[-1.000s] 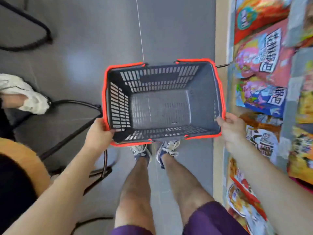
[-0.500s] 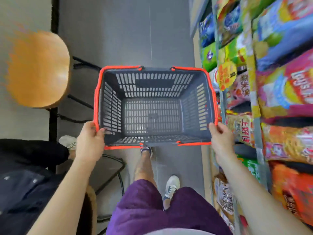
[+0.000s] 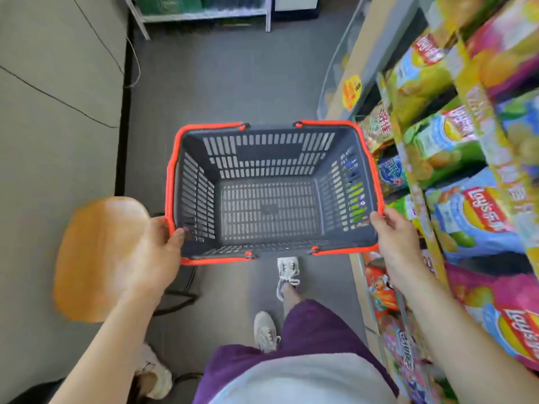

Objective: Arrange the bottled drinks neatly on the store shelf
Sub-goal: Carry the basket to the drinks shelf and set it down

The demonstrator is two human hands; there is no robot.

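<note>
Both my arms reach forward and I carry the basket (image 3: 268, 158) level in front of me, at 12 o'clock from my body. My left hand (image 3: 159, 249) grips its near corner at 7 o'clock, thumb hooked over the red rim and pressing the inner wall. The fingers are hidden under the outside. My right hand (image 3: 396, 237) grips the near corner at 5 o'clock, thumb laid along the rim, fingers curled round the outer wall and mostly out of sight.

The store shelf (image 3: 364, 45) runs along my 3 o'clock side, stacked with chip bags (image 3: 472, 217) that the frame edge cuts off. Where the bottled drinks are I cannot tell. A wooden seat (image 3: 102, 258) at 8 o'clock is smeared by blur, and the basket covers its legs in part. A rack (image 3: 204, 13) at 12 o'clock is too blurred to read.
</note>
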